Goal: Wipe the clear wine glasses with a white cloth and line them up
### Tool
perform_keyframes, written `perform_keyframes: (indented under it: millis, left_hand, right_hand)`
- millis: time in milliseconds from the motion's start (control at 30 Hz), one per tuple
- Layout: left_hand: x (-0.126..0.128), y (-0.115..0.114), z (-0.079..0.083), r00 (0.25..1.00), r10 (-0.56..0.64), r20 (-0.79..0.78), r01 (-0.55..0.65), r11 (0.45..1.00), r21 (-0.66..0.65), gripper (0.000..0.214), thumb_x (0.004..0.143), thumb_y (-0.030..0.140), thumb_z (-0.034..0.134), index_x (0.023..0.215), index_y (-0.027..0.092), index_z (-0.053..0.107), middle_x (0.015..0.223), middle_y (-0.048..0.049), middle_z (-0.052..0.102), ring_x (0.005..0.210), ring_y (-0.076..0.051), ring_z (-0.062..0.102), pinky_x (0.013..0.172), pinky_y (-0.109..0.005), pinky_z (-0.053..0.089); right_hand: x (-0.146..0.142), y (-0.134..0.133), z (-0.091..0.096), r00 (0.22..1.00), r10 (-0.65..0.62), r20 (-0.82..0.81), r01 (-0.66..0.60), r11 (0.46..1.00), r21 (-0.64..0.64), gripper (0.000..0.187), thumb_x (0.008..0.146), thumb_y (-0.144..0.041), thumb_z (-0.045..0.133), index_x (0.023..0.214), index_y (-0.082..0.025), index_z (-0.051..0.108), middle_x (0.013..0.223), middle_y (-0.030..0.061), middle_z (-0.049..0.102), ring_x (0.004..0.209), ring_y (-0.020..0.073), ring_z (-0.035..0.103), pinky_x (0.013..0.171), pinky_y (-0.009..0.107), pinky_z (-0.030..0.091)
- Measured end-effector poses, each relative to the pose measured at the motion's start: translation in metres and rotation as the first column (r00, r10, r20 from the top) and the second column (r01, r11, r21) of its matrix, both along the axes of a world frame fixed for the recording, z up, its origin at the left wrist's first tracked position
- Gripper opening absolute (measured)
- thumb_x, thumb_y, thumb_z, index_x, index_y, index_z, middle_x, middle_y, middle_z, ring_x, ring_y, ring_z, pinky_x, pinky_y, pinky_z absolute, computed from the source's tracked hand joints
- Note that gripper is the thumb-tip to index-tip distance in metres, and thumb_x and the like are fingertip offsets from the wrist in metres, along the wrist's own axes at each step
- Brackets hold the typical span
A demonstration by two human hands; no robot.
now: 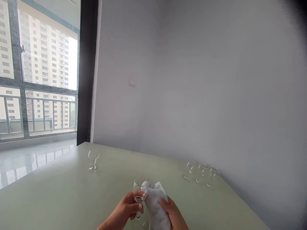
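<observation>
My left hand is closed around the lower bowl and stem of a clear wine glass, which it holds upright above the table. A white cloth is gripped in my right hand, thumb on its front face. The cloth's upper left edge meets the rim side of the glass, and part of it shows through the bowl. Most fingers of my right hand are hidden behind the cloth.
On the pale green table, one stemmed glass stands at the far left. Several more stand in a group at the right, among them a front glass. A grey wall borders the table; a window is at left.
</observation>
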State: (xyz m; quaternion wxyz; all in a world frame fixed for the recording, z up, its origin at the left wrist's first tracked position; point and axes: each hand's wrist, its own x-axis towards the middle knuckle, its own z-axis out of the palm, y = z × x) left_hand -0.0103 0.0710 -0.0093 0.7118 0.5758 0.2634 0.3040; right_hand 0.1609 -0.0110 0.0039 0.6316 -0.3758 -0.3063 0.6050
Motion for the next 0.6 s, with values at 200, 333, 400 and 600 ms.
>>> perform_keyframes:
  millis: [200, 333, 400, 600]
  left_hand:
    - [0.001, 0.002, -0.009, 0.839, 0.471, -0.272, -0.262, 0.788, 0.557, 0.021, 0.068, 0.016, 0.053, 0.085, 0.022, 0.063, 0.068, 0.0028, 0.060, 0.063, -0.012, 0.050, 0.060, -0.022, 0.035]
    - [-0.003, 0.002, -0.011, 0.725, 0.616, -0.309, -0.163, 0.589, 0.791, 0.032, 0.076, 0.015, 0.048, 0.105, 0.024, 0.060, 0.091, -0.0007, 0.068, 0.082, -0.015, 0.061, 0.073, -0.026, 0.043]
    - [-0.005, 0.003, -0.012, 0.711, 0.633, -0.306, -0.119, 0.537, 0.835, 0.030, 0.080, 0.019, 0.048, 0.108, 0.023, 0.059, 0.095, -0.0021, 0.069, 0.086, -0.016, 0.062, 0.076, -0.027, 0.046]
    - [-0.010, 0.008, -0.016, 0.690, 0.685, -0.235, -0.013, 0.336, 0.942, 0.031, 0.082, 0.020, 0.051, 0.113, 0.024, 0.056, 0.096, -0.0006, 0.072, 0.089, -0.019, 0.064, 0.074, -0.030, 0.051]
  right_hand:
    - [0.010, -0.007, 0.013, 0.909, -0.412, 0.066, 0.409, 0.911, 0.050, 0.063, 0.057, -0.037, 0.078, 0.114, -0.020, 0.056, 0.083, 0.0059, 0.069, 0.067, 0.0220, 0.062, 0.059, 0.030, 0.048]
    - [0.000, -0.005, -0.001, 0.758, -0.501, 0.418, 0.436, 0.865, 0.247, 0.036, 0.066, -0.035, 0.068, 0.097, -0.017, 0.066, 0.081, 0.0059, 0.068, 0.070, 0.0218, 0.060, 0.062, 0.027, 0.046]
    - [-0.012, -0.003, -0.014, 0.655, -0.500, 0.567, 0.310, 0.862, 0.402, 0.032, 0.064, -0.024, 0.064, 0.095, -0.019, 0.069, 0.094, 0.0082, 0.068, 0.086, 0.0261, 0.061, 0.076, 0.030, 0.046]
    - [-0.030, -0.005, -0.027, 0.475, -0.338, 0.812, 0.136, 0.940, 0.312, 0.050, 0.061, -0.017, 0.056, 0.110, -0.021, 0.064, 0.108, 0.0100, 0.065, 0.090, 0.0258, 0.060, 0.077, 0.028, 0.044]
